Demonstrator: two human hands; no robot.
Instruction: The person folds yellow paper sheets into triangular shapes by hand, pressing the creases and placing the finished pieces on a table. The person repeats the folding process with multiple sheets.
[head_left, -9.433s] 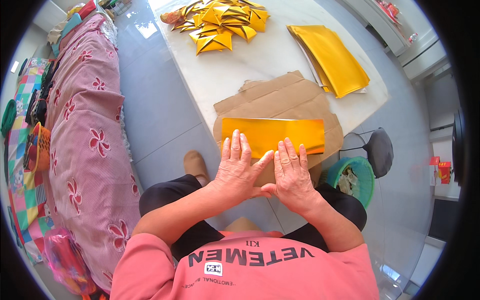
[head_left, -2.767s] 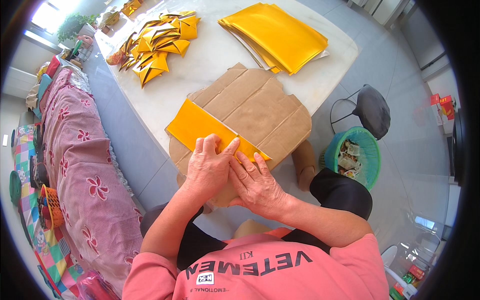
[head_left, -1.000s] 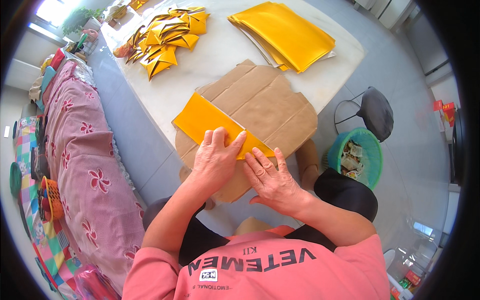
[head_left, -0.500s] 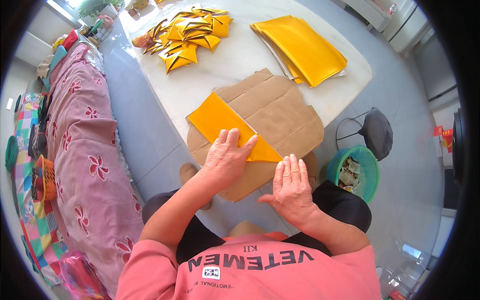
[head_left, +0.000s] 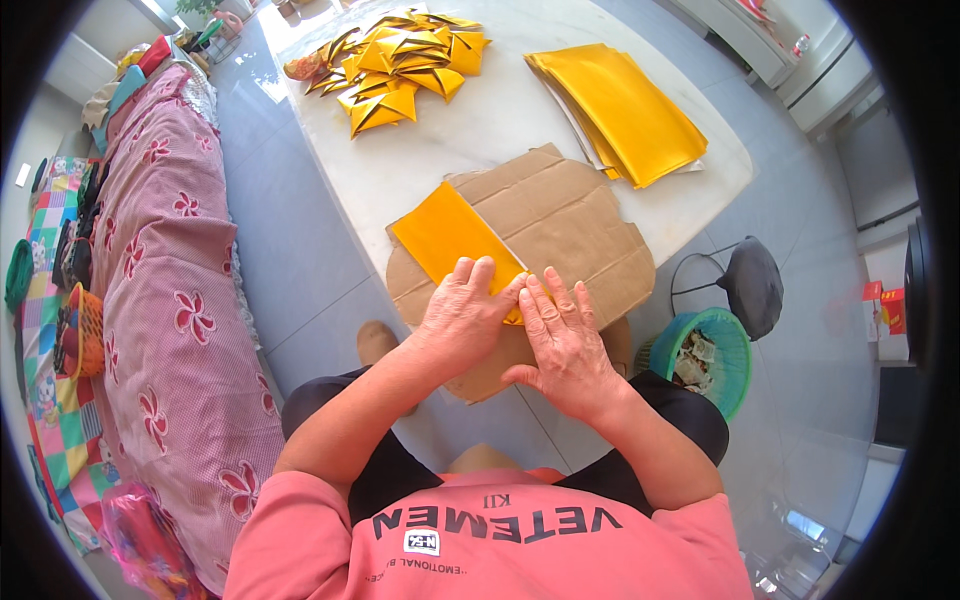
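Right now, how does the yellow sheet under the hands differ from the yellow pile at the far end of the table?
The yellow sheet is a single flat piece lying on cardboard, pressed by the left hand and right hand. The far pile holds many pieces already folded into pointed shapes, heaped loosely on the bare table, untouched. Both share the same yellow colour.

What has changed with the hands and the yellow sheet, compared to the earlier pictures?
The right hand, lifted off half a second ago, is back down beside the left hand on the near end of the yellow sheet. The sheet, first square to the person, now lies slantwise. The cardboard, flat stack and folded pile are unchanged.
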